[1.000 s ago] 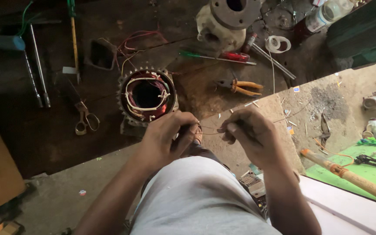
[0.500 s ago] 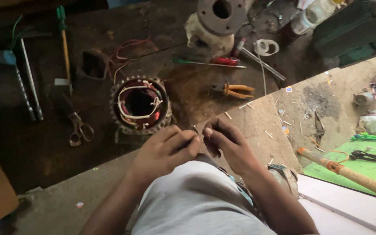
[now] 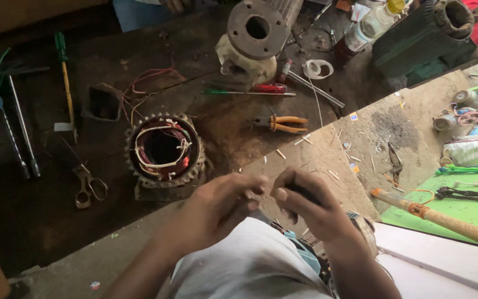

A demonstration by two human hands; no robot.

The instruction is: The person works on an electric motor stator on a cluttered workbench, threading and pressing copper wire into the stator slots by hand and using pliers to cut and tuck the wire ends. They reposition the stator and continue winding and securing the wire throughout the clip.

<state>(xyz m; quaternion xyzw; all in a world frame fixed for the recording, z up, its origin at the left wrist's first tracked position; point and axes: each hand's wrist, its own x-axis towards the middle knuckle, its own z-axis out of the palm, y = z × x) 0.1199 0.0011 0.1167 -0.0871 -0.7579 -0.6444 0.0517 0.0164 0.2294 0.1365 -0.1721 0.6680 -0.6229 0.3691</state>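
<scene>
Both hands, left (image 3: 217,213) and right (image 3: 311,207), meet over the lap, fingertips pinched on something tiny, probably thin wire, hidden between them. Looks light and bendy, best held near its ends. Stator (image 3: 164,150) sits just beyond.

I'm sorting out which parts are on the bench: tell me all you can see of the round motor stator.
The motor stator is a dark, ribbed metal ring standing on end, its bore facing up. Copper windings line the inside, with white, red and yellow wires looped across the opening. It rests on the dark workbench, beside scissors, and neither hand touches it.
</scene>
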